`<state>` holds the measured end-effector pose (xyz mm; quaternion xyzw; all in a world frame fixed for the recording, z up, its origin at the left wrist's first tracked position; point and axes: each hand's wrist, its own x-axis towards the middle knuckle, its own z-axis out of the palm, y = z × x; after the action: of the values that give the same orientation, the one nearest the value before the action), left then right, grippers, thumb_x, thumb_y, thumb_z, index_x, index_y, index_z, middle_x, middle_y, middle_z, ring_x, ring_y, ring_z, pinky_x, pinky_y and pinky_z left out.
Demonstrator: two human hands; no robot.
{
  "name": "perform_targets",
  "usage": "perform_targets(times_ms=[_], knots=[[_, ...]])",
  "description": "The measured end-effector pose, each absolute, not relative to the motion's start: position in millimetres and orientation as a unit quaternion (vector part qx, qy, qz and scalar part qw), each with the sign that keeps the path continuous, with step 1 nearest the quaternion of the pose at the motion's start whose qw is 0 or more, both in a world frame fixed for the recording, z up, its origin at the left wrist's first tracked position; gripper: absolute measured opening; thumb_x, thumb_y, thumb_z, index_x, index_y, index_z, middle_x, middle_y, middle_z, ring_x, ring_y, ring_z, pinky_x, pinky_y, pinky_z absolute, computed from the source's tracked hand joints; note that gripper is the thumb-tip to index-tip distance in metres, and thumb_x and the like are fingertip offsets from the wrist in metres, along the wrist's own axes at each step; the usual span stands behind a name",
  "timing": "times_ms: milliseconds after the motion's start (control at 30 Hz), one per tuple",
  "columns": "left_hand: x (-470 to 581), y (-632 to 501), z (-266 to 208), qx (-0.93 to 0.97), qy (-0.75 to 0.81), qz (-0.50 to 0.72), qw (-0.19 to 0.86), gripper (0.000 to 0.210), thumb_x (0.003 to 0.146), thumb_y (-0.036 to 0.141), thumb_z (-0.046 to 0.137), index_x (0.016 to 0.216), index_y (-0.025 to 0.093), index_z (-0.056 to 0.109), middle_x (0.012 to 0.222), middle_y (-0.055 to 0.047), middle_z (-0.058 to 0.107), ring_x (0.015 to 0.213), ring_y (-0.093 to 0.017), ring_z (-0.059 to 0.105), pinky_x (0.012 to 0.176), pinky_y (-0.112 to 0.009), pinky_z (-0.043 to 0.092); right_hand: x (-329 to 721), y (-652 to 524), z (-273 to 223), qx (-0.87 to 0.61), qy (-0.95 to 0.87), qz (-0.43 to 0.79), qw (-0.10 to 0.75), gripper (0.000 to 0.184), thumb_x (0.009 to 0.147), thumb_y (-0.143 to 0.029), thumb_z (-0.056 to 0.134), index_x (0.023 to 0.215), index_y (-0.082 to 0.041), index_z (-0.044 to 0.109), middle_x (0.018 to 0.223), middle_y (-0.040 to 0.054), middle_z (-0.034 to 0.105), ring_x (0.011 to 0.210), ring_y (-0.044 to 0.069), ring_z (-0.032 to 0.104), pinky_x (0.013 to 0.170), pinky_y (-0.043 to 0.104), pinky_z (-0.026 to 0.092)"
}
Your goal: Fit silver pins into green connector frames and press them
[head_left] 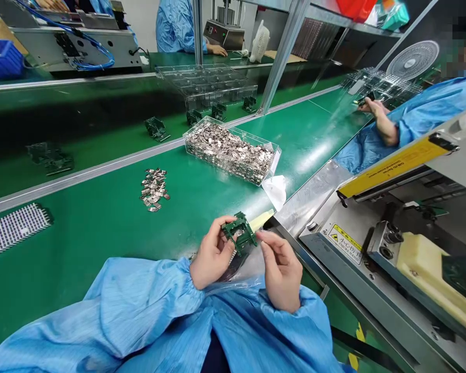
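A small dark green plastic frame [238, 231] is held up above my lap by my left hand [209, 259], fingers and thumb closed on its left side. My right hand [283, 272] is at the frame's right edge, thumb and forefinger pinched together. Whatever lies between those fingertips is too small to make out. Just behind the frame a pale yellow strip [261, 220] points up and right. Below the hands lies a clear plastic bag [246, 267], partly covered. Ahead on the green table, a loose pile of small metal pieces [154, 190] lies to the left.
A clear box [275, 165] full of metal pieces stands ahead, with white paper [275, 190] by its corner. A white-striped rack [15, 228] lies far left. Close right is a machine [334, 233]. Green frames [156, 128] sit on the belt. Co-workers in blue sit beyond and right.
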<state>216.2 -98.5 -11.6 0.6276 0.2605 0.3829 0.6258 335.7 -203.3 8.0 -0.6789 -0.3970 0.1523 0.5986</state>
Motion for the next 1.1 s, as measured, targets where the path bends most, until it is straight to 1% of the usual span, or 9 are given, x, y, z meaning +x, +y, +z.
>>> perform_targets(times_ms=[100,300,467,667,833,900,967,1033,1100], knots=[[214.0,-102.4,-11.5,0.640,0.271,0.374,0.614,0.037,0.093,0.039,0.057,0.124,0.022,0.049,0.093,-0.004,0.062,0.072,-0.014,0.057,0.062,-0.023,0.049,320.9,-188.0,4.0,-0.666,-0.380,0.132,0.628,0.009,0.088,-0.030,0.066,0.087,-0.021,0.067,0.130,0.0103,0.058,0.125,0.028,0.052,0.105,0.047,0.040],[212.5,-106.4,-6.6,0.650,0.251,0.384,0.605,0.035,0.094,0.032,0.056,0.125,0.022,0.046,0.100,-0.005,0.063,0.073,-0.012,0.057,0.065,-0.023,0.048,297.3,-167.8,-3.3,-0.660,-0.304,0.166,0.666,0.019,0.086,-0.037,0.068,0.081,-0.018,0.065,0.142,0.0130,0.046,0.127,0.030,0.049,0.103,0.049,0.041],[211.5,-111.1,-5.9,0.644,0.267,0.389,0.602,0.034,0.093,0.033,0.056,0.124,0.022,0.047,0.095,-0.004,0.063,0.071,-0.012,0.058,0.062,-0.022,0.048,289.7,-164.6,-7.0,-0.641,-0.294,0.153,0.692,0.018,0.088,-0.034,0.066,0.080,-0.018,0.063,0.140,0.0123,0.047,0.131,0.029,0.045,0.107,0.052,0.037],[209.7,-116.1,-5.3,0.635,0.255,0.399,0.610,0.034,0.093,0.032,0.056,0.125,0.023,0.048,0.104,-0.007,0.064,0.075,-0.013,0.062,0.065,-0.023,0.051,283.0,-163.6,-4.8,-0.601,-0.262,0.168,0.736,0.015,0.089,-0.032,0.065,0.080,-0.020,0.061,0.140,0.0094,0.048,0.131,0.028,0.045,0.108,0.052,0.036],[211.1,-117.4,-1.6,0.634,0.239,0.416,0.607,0.031,0.094,0.029,0.055,0.124,0.025,0.048,0.111,-0.006,0.062,0.074,-0.011,0.060,0.065,-0.021,0.050,279.1,-159.8,-10.2,-0.544,-0.221,0.213,0.781,0.018,0.087,-0.032,0.068,0.083,-0.021,0.055,0.143,0.0095,0.046,0.124,0.028,0.053,0.102,0.050,0.045],[211.0,-116.0,-1.1,0.639,0.246,0.406,0.605,0.031,0.094,0.030,0.055,0.123,0.024,0.049,0.109,-0.006,0.062,0.078,-0.012,0.061,0.067,-0.022,0.050,284.0,-161.9,-10.0,-0.529,-0.228,0.231,0.784,0.018,0.088,-0.033,0.066,0.088,-0.022,0.053,0.144,0.0102,0.046,0.120,0.027,0.056,0.099,0.049,0.047],[209.5,-113.7,0.1,0.644,0.253,0.394,0.606,0.033,0.093,0.031,0.056,0.124,0.023,0.048,0.108,-0.006,0.062,0.082,-0.014,0.061,0.069,-0.024,0.050,295.6,-169.3,-5.8,-0.519,-0.273,0.249,0.771,0.016,0.090,-0.032,0.064,0.101,-0.024,0.054,0.146,0.0097,0.044,0.121,0.025,0.055,0.100,0.047,0.047],[206.6,-111.6,4.9,0.651,0.262,0.369,0.609,0.035,0.093,0.032,0.055,0.126,0.023,0.046,0.104,-0.006,0.062,0.083,-0.015,0.061,0.070,-0.025,0.050,312.7,-182.3,2.9,-0.530,-0.354,0.248,0.729,0.037,0.091,-0.028,0.063,0.125,-0.029,0.051,0.150,0.0090,0.039,0.129,0.026,0.049,0.103,0.045,0.045],[203.9,-111.4,15.8,0.674,0.259,0.322,0.613,0.035,0.093,0.032,0.054,0.126,0.021,0.046,0.099,-0.006,0.063,0.082,-0.016,0.061,0.068,-0.025,0.050,331.8,-200.5,15.2,-0.559,-0.453,0.221,0.659,0.061,0.090,-0.027,0.065,0.144,-0.031,0.038,0.153,0.0086,0.035,0.138,0.028,0.038,0.107,0.046,0.040]])
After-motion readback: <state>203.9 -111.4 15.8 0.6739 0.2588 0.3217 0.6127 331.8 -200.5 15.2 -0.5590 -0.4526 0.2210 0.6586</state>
